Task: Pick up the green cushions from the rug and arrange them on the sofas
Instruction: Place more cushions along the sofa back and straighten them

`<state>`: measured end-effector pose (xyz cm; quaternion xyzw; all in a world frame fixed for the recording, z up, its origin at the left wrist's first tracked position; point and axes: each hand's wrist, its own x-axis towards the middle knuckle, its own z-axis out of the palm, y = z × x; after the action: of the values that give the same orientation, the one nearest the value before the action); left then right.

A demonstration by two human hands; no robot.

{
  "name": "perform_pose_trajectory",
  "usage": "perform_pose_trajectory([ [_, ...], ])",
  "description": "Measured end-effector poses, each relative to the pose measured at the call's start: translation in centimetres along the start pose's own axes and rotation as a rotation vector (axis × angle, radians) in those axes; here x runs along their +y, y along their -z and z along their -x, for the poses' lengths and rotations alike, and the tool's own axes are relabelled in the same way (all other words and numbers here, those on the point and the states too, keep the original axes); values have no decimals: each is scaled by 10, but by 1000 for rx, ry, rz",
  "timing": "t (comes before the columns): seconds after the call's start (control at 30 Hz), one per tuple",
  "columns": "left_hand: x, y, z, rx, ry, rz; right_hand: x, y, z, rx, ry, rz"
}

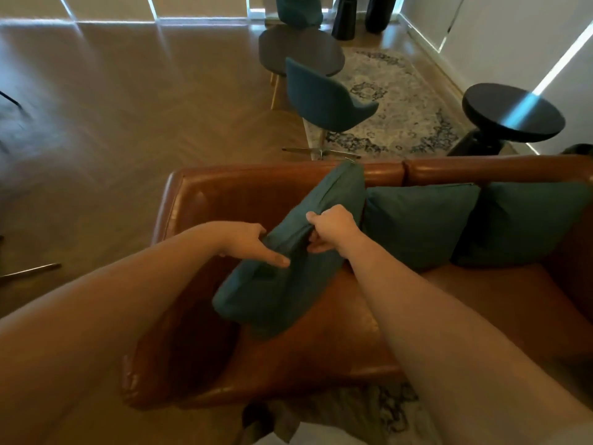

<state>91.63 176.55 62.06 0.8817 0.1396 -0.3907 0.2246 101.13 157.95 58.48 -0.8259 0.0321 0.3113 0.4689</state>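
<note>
Two bare hands are shown on one green cushion point(282, 284). The right hand point(333, 231) is curled tight round its upper seam; the left hand point(253, 245) is laid against its side, fingers stretched. The cushion is held tilted over the left end of a brown leather sofa point(481, 316), just beside a second cushion point(417, 226) and a third cushion point(519, 223), both propped on the backrest. It is judged soft, light and easily dented, best gripped at the seam or corners.
</note>
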Motion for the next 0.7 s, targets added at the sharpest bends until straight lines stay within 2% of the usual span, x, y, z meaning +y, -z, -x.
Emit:
perform_pose_trajectory([
  [0.17,-11,3,-45,293,-89,-242,-8,5,-30,-17,-125,-307],
  [0.23,-13,9,-59,331,-128,-264,-7,7,-39,-52,-154,-347],
  [0.3,-13,17,-74,346,-152,-277,-8,13,-53,-81,-166,-283],
  [0.4,-16,27,-99,354,-184,-285,-10,24,-76,-97,-69,74],
  [0.5,-17,37,-123,352,-168,-285,-7,41,-106,45,264,537],
  [0.57,-16,43,-138,335,-149,-282,-4,54,-123,99,463,705],
  [0.63,-15,46,-152,308,-140,-274,1,68,-141,-46,503,888],
  [0.7,-16,47,-163,288,-135,-256,8,79,-157,-228,455,1076],
])
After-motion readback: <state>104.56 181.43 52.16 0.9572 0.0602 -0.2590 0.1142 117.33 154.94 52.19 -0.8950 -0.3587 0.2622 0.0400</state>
